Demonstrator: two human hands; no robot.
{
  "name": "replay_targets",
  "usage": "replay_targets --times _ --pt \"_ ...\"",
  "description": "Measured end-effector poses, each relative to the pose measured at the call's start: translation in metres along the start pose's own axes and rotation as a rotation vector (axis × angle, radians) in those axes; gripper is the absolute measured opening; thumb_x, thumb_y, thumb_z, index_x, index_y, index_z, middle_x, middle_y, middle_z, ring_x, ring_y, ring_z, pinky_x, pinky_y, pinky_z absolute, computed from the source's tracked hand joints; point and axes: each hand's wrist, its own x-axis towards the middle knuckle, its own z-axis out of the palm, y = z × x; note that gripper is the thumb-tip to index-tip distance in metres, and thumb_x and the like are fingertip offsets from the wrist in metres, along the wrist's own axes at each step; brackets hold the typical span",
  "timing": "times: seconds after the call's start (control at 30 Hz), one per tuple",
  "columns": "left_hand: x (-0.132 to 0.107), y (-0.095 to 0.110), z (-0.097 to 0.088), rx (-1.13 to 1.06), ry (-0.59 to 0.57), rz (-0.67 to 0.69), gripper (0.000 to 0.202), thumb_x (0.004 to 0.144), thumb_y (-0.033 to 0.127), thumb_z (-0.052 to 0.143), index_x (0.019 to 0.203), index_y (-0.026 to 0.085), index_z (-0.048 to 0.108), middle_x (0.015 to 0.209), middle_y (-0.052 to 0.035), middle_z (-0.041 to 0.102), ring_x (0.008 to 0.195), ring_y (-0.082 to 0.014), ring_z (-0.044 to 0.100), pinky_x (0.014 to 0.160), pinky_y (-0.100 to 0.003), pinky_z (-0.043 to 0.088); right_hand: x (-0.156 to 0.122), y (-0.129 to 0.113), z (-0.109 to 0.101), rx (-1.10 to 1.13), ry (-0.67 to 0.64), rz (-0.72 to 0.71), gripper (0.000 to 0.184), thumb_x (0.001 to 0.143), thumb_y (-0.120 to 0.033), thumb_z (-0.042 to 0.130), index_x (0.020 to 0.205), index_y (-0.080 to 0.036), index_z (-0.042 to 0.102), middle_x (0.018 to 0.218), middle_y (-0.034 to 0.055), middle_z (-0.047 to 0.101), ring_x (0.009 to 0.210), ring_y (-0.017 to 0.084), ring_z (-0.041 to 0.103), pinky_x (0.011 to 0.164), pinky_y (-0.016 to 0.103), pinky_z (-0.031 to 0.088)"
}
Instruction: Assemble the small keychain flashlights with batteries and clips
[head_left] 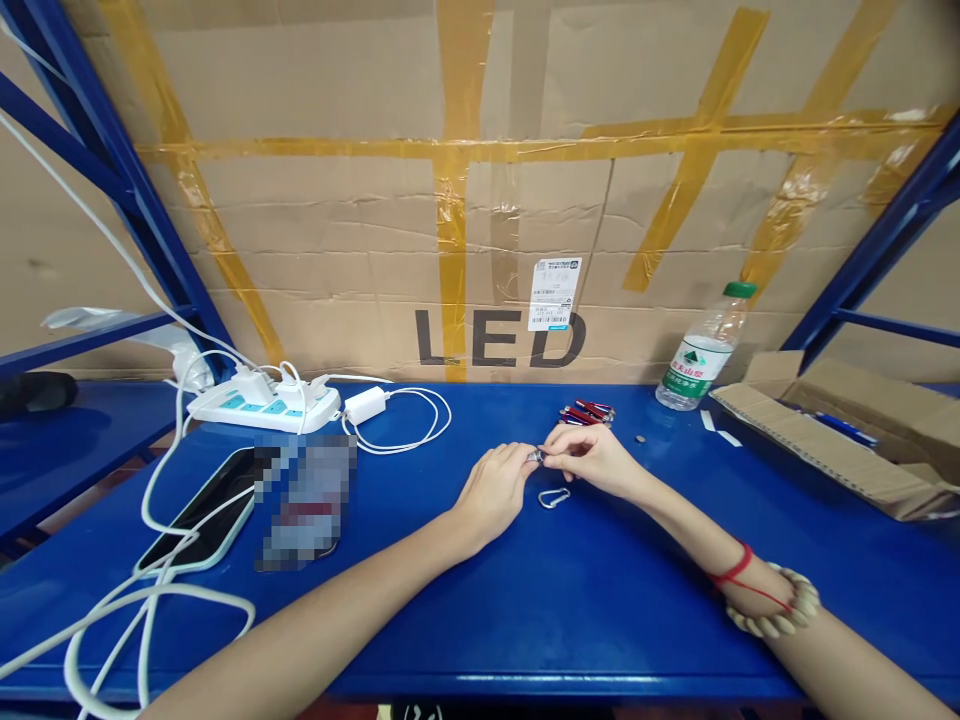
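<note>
My left hand (495, 487) is closed around a small shiny metal piece with a dark end (536, 456), mostly hidden by the fingers; its kind cannot be made out. From the other side, the thumb and fingertips of my right hand (592, 460) pinch the dark end, so both hands meet at it. Just below them a silver carabiner (553, 498) lies flat on the blue table (600, 600). Several slim red objects with metal ends (592, 410) lie in a group behind my right hand. A tiny round disc (640, 438) rests to their right.
Left are a white power strip (262, 405), a charger (365, 404), looping white cables (150, 640), a phone (202, 515) and a blurred-out flat object (307, 505). Right stand a water bottle (697, 350) and an open cardboard box (810, 430). A large taped carton (337, 250) backs the table.
</note>
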Motion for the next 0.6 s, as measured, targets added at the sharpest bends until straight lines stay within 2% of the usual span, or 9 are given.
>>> replay_targets --times 0.17,0.3,0.4,0.6 --pt "0.000 -0.002 0.000 0.069 0.015 0.022 0.019 0.092 0.015 0.037 0.096 0.017 0.056 0.092 -0.0043 0.065 0.085 -0.0178 0.058 0.079 -0.030 0.045 -0.001 0.003 0.003 -0.018 0.002 0.015 0.026 0.064 -0.038 0.072 0.060 -0.014 0.063 0.070 0.0020 0.059 0.043 0.007 0.050 0.040 0.022 0.044" --pt "-0.001 -0.002 0.001 0.135 0.041 0.034 0.019 0.091 0.015 0.040 0.092 0.017 0.059 0.086 -0.0040 0.064 0.080 -0.0191 0.057 0.075 -0.031 0.044 -0.001 0.002 0.005 -0.037 0.022 0.016 0.028 0.062 -0.037 0.074 0.055 -0.014 0.060 0.064 0.0013 0.057 0.043 0.006 0.047 0.040 0.021 0.041" --pt "-0.002 -0.001 0.001 0.169 0.070 0.034 0.017 0.090 0.015 0.043 0.094 0.017 0.059 0.088 -0.0048 0.064 0.081 -0.0199 0.056 0.075 -0.032 0.043 -0.002 0.000 0.007 -0.058 0.056 0.026 0.030 0.061 -0.039 0.074 0.052 -0.015 0.058 0.061 0.0010 0.055 0.044 0.007 0.045 0.040 0.021 0.038" --pt "-0.001 0.000 0.001 0.198 0.106 0.026 0.017 0.091 0.017 0.044 0.099 0.018 0.059 0.088 -0.0041 0.065 0.082 -0.0202 0.056 0.074 -0.032 0.043 -0.002 -0.002 0.011 0.009 0.061 0.162 0.036 0.058 -0.043 0.075 0.052 -0.015 0.054 0.056 -0.0010 0.054 0.040 0.006 0.044 0.040 0.021 0.034"
